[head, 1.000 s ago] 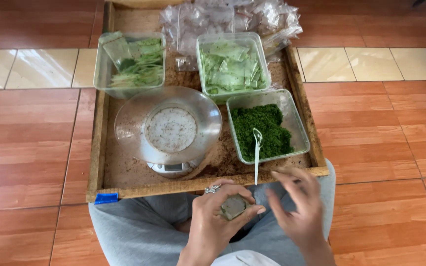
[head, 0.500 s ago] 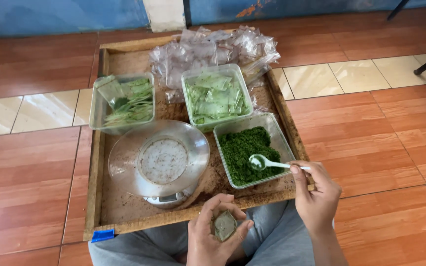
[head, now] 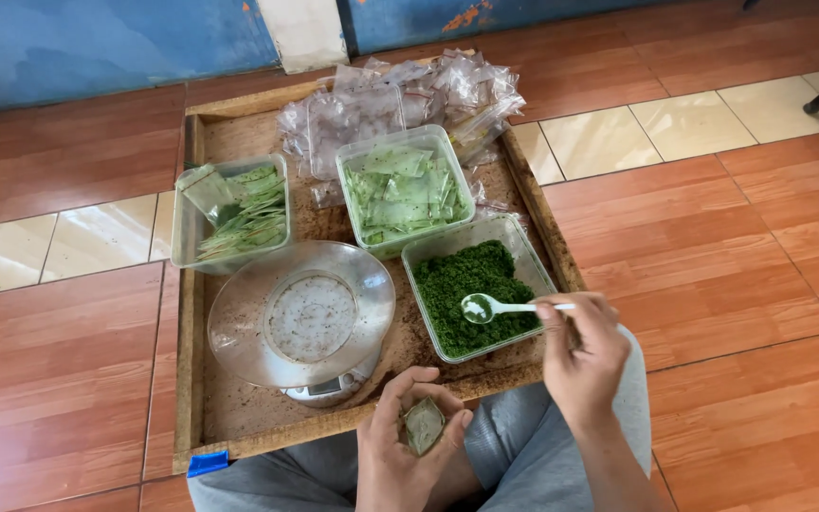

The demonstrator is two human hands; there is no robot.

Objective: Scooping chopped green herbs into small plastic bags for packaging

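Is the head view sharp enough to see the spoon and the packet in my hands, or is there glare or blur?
Head view: even daylight, soft shadows, no motion blur; the white spoon in the right hand is crisp; mild glare on the clear scale bowl; the small packet in the left hand is sharp.

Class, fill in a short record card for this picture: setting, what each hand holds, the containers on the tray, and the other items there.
Setting: wooden tray on a tiled floor, person seated at its near edge
Left hand: holds a small clear bag open
Right hand: holds a white spoon over the tub of green powder
Other tubs: filled packets; green strips
Scale: clear bowl on scale
Back of tray: empty clear bags
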